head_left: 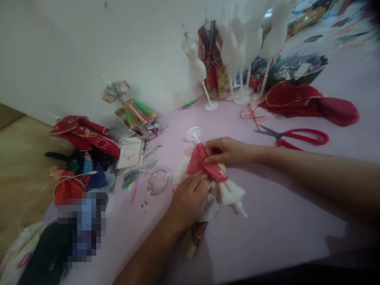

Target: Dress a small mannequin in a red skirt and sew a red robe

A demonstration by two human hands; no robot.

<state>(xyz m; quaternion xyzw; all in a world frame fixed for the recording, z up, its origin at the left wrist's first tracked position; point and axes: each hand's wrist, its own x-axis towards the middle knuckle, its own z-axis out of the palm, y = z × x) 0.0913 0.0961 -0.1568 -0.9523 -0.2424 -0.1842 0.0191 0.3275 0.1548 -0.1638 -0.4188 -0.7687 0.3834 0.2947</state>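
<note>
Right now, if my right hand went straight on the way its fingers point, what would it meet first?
The red cloth, most likely: your right hand has its fingertips against it. What comes beyond is unclear in depth.

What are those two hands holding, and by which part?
Red cloth on a small mannequin: the right hand pinches it at one edge. The left hand lies against the opposite side; whether it grips cannot be told.
</note>
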